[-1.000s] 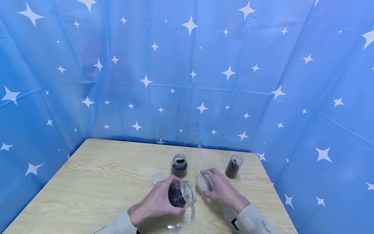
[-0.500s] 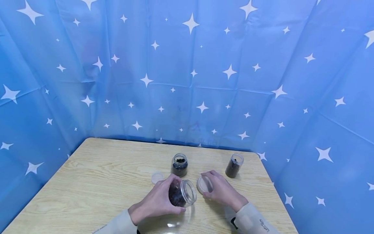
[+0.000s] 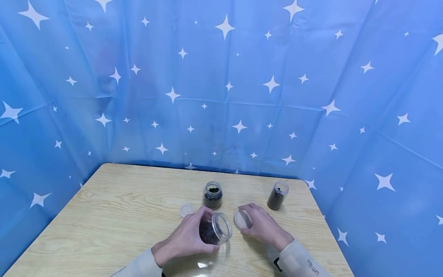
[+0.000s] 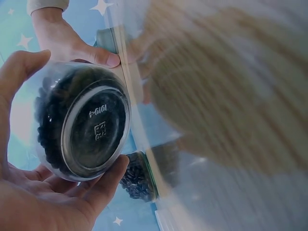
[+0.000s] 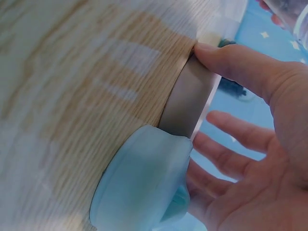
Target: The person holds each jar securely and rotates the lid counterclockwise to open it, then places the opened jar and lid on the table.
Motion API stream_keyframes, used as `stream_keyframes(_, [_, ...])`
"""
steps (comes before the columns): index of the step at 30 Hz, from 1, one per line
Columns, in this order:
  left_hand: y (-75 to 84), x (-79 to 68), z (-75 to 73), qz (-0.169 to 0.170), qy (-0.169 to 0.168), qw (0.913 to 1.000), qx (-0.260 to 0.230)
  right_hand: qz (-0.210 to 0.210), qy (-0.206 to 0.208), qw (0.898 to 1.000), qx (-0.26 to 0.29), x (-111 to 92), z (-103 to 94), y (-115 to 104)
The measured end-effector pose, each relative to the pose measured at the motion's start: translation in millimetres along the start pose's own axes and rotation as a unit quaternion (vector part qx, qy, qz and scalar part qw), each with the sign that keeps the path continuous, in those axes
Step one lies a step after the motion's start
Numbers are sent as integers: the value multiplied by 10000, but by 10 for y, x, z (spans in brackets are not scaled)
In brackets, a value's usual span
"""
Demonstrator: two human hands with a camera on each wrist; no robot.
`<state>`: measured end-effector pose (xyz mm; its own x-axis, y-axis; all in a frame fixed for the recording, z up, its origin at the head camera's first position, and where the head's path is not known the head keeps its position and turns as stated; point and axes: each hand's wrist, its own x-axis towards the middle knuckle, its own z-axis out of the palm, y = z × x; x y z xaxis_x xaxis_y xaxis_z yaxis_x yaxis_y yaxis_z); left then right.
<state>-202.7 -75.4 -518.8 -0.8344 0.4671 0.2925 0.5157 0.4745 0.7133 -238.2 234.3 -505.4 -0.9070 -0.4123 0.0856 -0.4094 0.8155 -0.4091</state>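
My left hand (image 3: pixel 187 234) grips a clear glass jar (image 3: pixel 209 231) around its body. The jar is tilted, its uncovered mouth facing right and its embossed base (image 4: pixel 98 127) turned toward the left wrist camera. Dark bean-like pieces (image 4: pixel 50 113) lie inside. To the right, my right hand (image 3: pixel 261 225) holds a round pale lid (image 3: pixel 243 219) by its edge, low at the table. In the right wrist view, the thumb (image 5: pixel 209 54) presses one end of the lid's grey-brown side (image 5: pixel 187 101). A pale teal rounded object (image 5: pixel 139 178) stands beside the lid; its kind is unclear.
Behind the hands, an uncovered jar of dark pieces (image 3: pixel 212 198) stands on the wooden table (image 3: pixel 114 215). A taller, narrower jar with dark contents (image 3: pixel 277 197) is at the back right. One small clear disc (image 3: pixel 186 210) lies left of the middle jar. A blue star-patterned curtain (image 3: pixel 207 77) surrounds the table.
My right hand and the lid have shifted slightly nearer to me, and the lid appears flatter. The left hand and its jar stay almost still.
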Motion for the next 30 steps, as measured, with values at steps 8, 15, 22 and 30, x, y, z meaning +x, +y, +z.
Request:
stream_keyframes(8, [-6, -14, -5, -50, 30, 10000, 51, 23, -86, 10000, -26, -3, -27, -7])
stream_keyframes(15, [-8, -21, 4, -75, 17, 10000, 33, 8, -76, 10000, -34, -17, -33, -5])
stream_keyframes(22, [-19, -25, 6, -161, 42, 9998, 97, 81, -84, 9999, -32, -28, -39, -13])
stream_keyframes(30, [-34, -37, -11, -244, 128, 9994, 207, 70, -78, 9999, 0, -35, -36, -11])
